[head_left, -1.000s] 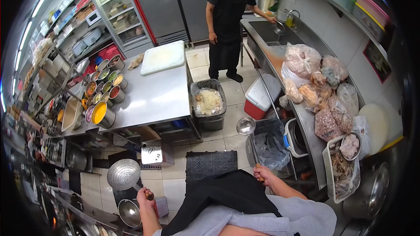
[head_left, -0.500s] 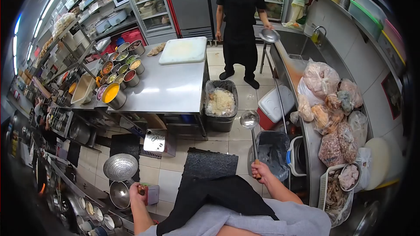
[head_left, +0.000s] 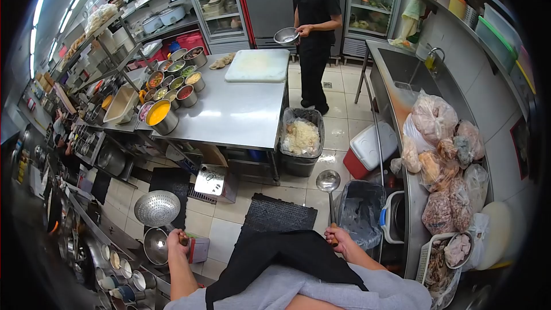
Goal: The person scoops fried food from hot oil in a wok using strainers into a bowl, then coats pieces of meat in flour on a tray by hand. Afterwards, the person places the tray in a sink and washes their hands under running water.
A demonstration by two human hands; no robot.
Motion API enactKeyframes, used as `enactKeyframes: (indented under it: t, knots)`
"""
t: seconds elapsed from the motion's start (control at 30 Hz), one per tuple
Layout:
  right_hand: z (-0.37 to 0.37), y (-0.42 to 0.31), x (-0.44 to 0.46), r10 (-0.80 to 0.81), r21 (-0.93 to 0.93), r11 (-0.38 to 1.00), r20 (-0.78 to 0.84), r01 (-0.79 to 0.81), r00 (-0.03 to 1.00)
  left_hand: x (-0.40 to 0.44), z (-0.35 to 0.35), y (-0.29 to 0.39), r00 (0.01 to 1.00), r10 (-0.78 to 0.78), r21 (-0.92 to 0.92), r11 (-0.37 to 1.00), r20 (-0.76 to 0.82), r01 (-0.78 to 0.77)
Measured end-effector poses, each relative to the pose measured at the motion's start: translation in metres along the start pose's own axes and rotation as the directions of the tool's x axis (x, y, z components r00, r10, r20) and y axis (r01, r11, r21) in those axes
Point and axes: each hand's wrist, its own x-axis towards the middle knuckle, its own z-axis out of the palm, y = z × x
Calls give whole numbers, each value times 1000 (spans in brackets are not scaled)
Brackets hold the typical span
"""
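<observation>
My left hand is closed round the wooden handle of a large perforated skimmer. Just below the skimmer is a round metal bowl; I cannot tell whether the two touch. In my right hand is the wooden grip of a long steel ladle, its round bowl pointing away from me above the tiled floor. Both utensils are held out in front of my body, well apart.
A co-worker stands ahead, holding a metal bowl. Left is a steel table with food pots; right, a counter with bagged food. A bin, an ice box and a floor mat lie between.
The co-worker has turned toward the table and brought the bowl across in front. My view has shifted slightly. My right hand and the ladle have come a little closer to me.
</observation>
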Motion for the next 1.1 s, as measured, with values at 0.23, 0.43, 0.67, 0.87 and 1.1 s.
enactKeyframes:
  t: [0.23,0.43,0.67,0.87,1.1]
  knots:
    - [12,-5,-1,-38,-35,999,-71,36,997,-3,15,1,999,12,104,994,35,-16]
    - [9,-9,21,40,103,994,-34,-36,999,-11,19,7,998,-6,114,993,56,0]
    - [31,-10,29,106,-37,994,-28,-107,994,7,-1,-3,987,140,15,990,77,-142]
    - [39,-13,70,215,-224,954,53,-199,975,-18,-12,4,992,116,-77,991,39,-113]
    - [139,-23,61,222,-590,766,-131,-256,966,9,-33,26,998,59,-217,975,39,-49]
